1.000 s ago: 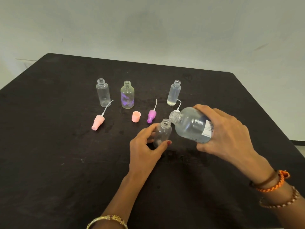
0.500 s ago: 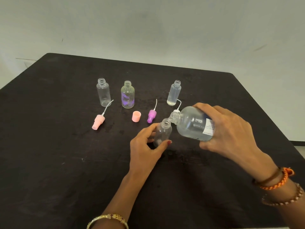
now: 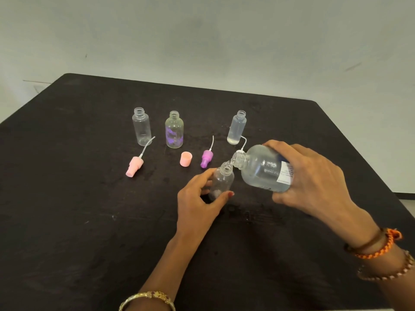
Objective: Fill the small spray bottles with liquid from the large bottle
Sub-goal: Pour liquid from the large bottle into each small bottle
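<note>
I see the right hand (image 3: 314,178) wrapped around the tilted, slick-looking large bottle (image 3: 262,168), mouth at the light small bottle (image 3: 222,181) the left hand (image 3: 197,203) pinches low on the tabletop (image 3: 67,221).

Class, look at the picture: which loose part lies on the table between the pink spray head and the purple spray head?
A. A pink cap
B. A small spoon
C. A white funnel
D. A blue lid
A: a pink cap stands on the table between the pink spray head and the purple spray head.
</note>
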